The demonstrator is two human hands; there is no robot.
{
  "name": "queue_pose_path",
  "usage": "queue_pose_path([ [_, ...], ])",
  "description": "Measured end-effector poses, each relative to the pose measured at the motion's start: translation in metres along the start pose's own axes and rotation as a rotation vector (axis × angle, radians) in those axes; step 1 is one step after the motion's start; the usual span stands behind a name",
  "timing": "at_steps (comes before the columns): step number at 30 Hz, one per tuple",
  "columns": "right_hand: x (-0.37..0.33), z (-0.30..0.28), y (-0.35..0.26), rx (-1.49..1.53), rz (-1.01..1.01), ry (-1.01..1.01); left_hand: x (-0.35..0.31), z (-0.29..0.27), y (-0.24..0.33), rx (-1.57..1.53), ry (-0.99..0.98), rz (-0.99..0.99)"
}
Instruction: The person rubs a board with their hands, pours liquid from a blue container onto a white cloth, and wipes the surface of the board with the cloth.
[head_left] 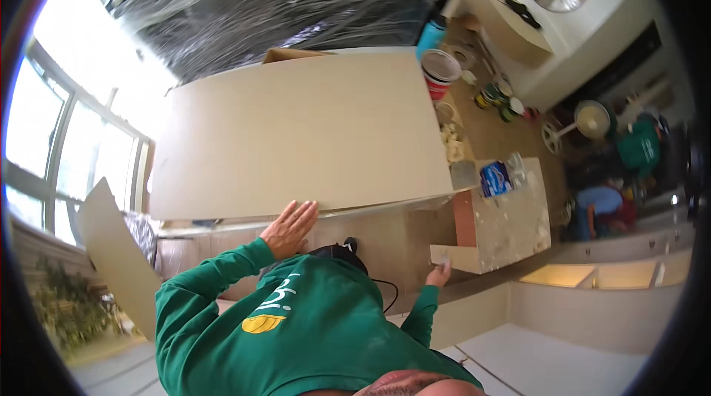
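A large beige board [304,129] lies flat in front of me. My left hand [290,230] rests on its near edge, fingers stretched out and flat. Lower on the right, my right hand [439,274] is closed at the near left corner of a paint-spotted wooden box [512,229]. Something small and pale shows at its fingertips, too small to name. On top of the box stands a blue package [495,179].
Plastic film [289,7] covers a dark surface beyond the board. A paint bucket [441,66] and several cans stand at its right. A pedestal fan [592,120] and people [638,148] are farther right. A loose panel [115,240] leans at left by the windows.
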State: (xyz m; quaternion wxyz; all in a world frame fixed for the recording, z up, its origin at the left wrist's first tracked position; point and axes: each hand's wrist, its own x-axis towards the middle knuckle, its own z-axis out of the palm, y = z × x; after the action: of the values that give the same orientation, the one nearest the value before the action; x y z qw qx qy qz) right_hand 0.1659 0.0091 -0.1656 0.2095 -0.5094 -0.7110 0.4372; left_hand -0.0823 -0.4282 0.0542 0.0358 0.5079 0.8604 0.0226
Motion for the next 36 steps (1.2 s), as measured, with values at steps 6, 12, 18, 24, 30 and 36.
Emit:
queue_pose_path([
  [6,0.087,-0.013,-0.025,0.313,-0.212,0.144,-0.167,0.028,-0.061,-0.002,0.083,-0.386],
  [12,0.117,-0.014,-0.103,0.549,-0.26,0.126,-0.289,0.04,-0.125,0.028,0.168,-0.718],
  [18,0.057,0.007,-0.16,0.555,-0.245,0.178,-0.36,0.037,-0.172,0.019,0.288,-0.863],
  [24,-0.018,0.049,-0.21,0.464,-0.296,0.214,-0.412,0.078,-0.232,-0.409,0.576,-1.174],
  [30,-0.083,0.077,-0.229,0.304,-0.503,0.147,-0.383,0.106,-0.285,-1.72,0.873,-1.412],
  [36,-0.132,0.121,-0.287,-0.142,-0.938,-0.154,-0.374,0.082,-0.272,-2.002,0.76,-1.171],
])
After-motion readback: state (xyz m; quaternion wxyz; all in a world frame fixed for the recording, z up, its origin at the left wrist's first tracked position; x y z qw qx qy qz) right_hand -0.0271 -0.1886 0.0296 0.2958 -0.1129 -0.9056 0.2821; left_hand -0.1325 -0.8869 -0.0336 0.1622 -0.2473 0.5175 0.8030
